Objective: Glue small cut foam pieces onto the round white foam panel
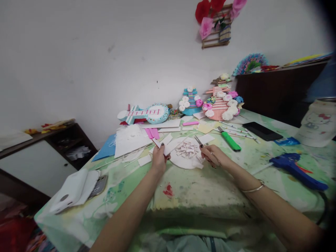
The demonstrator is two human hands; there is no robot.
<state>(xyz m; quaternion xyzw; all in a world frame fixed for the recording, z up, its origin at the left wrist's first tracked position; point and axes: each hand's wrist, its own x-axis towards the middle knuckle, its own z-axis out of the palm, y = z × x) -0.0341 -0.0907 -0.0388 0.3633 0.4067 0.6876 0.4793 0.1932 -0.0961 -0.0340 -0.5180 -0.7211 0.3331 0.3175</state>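
Note:
My left hand is closed on a white strip of card, which slants up to the right from my fingers. My right hand grips a pair of scissors, its metal blades pointing up and left. Between my hands lies a round white disc. Many small cut white pieces are heaped on it. More white card scraps lie beside my left hand.
A green box cutter, a black phone and a blue glue gun lie to the right. Paper-craft instruments stand along the wall. White sheets and a blue sheet lie left; a printed jar stands far right.

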